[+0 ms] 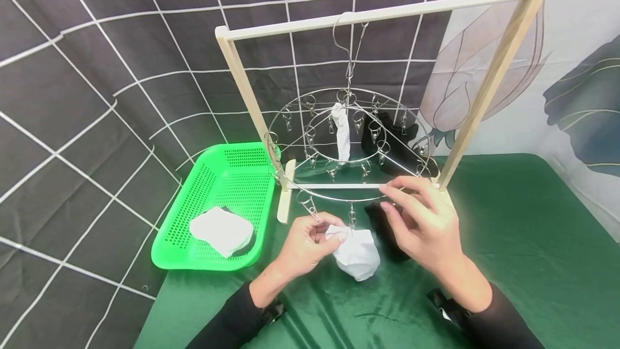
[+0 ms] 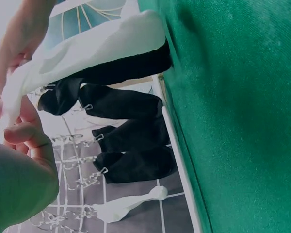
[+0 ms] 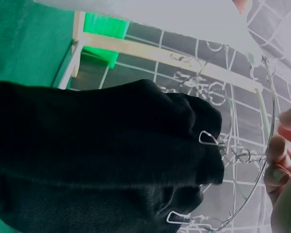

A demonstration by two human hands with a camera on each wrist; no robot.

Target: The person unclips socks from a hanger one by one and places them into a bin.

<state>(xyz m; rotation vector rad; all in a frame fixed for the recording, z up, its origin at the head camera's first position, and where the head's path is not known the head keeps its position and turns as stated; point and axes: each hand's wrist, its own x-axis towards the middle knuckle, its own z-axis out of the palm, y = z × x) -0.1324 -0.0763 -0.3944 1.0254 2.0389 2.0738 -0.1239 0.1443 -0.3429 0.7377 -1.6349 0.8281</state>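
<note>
My left hand [image 1: 310, 244] pinches one corner of the cuff of a white sock [image 1: 358, 257]. A metal clip [image 1: 352, 218] on the hanger's rim meets the sock's cuff, and a second clip [image 1: 309, 206] hangs just above my left fingers. My right hand [image 1: 423, 225] is at the front right of the round clip hanger [image 1: 334, 198], its thumb and forefinger apart with the wire rim close by the fingertips. Black socks [image 3: 97, 136] hang from clips beside the white one, partly hidden by my right hand in the head view.
A green basket [image 1: 162, 249] at the left holds more white and dark cloth pieces [image 1: 223, 230]. The hanger hooks onto a wooden frame [image 1: 387, 14] standing on the green cloth [image 1: 508, 284]. Another white sock [image 1: 342, 136] hangs near the hanger's middle.
</note>
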